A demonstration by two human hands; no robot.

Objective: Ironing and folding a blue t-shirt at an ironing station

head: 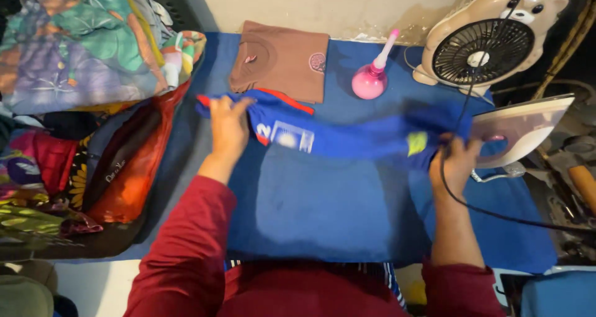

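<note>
A blue sports shirt (347, 140) with red trim and a white patch lies stretched across a blue-covered ironing surface (323, 211). My left hand (228, 126) presses flat on the shirt's left end, fingers spread. Gripping the shirt's right end is my right hand (458, 159), fingers closed on the cloth beside a yellow-green patch. Both arms wear dark red sleeves. An iron (521, 128) stands on its heel just right of my right hand, its black cord (472, 208) running past my wrist.
A folded brown shirt (282, 59) lies at the back. A pink spray bottle (371, 78) stands beside it. A bear-shaped fan (487, 41) sits at the back right. Piles of colourful clothes (81, 106) fill the left side.
</note>
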